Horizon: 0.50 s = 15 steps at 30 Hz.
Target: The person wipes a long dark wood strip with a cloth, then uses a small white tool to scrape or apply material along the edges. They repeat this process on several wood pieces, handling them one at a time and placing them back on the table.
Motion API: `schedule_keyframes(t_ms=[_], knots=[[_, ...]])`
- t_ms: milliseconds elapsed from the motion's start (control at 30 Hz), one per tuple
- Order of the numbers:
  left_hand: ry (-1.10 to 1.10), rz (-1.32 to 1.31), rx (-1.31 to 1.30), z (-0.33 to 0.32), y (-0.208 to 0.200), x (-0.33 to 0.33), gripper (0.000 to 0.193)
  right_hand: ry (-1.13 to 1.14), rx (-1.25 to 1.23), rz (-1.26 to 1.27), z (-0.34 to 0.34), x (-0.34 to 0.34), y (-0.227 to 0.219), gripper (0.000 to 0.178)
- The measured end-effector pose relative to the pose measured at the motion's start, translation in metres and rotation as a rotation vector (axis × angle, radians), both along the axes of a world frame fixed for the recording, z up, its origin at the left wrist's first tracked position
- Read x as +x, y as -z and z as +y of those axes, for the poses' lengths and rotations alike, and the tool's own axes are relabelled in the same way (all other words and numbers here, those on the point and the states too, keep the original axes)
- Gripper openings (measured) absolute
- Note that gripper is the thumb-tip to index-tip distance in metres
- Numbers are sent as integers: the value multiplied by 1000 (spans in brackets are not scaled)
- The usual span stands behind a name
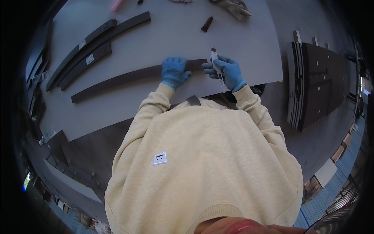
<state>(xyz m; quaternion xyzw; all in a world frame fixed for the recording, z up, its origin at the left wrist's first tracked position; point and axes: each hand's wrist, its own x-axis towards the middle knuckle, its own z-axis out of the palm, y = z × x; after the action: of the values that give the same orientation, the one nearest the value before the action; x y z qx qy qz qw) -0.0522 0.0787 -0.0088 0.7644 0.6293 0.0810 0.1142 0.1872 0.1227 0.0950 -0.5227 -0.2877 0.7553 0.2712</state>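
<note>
A long, slightly curved dark brown strip of board (124,77) lies across the grey table in front of me. My left hand (174,73), in a blue glove, lies over it near its right end, fingers across the far edge and thumb toward the near edge. Just off that right end, my right hand (230,73), also gloved in blue, is closed around a slim white utility knife (216,64). The knife is held upright in the picture, with a brown smear at its far tip. Beyond it lies a small dark brown squeeze tube (207,24).
More dark brown strips (105,38), two with white labels, lie at the table's far left. Grey work gloves (235,7) and a pink object (116,5) sit at the far edge of the table (249,43). To the right stands a stack of dark panels (317,84).
</note>
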Motion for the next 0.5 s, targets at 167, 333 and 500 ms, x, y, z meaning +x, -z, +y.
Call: schedule_keyframes(t_ms=[167,333,500], knots=[[-18,-2,-44,-15,-15,-3,58,22,-14,-18,-15,1,-18,43],[-148,-246,74,23,-16,-36,53,41,23,-77,20,-17,12,45],[-301,-404,372,65,-30,-51,37,146,9,-125,24,6,35,35]])
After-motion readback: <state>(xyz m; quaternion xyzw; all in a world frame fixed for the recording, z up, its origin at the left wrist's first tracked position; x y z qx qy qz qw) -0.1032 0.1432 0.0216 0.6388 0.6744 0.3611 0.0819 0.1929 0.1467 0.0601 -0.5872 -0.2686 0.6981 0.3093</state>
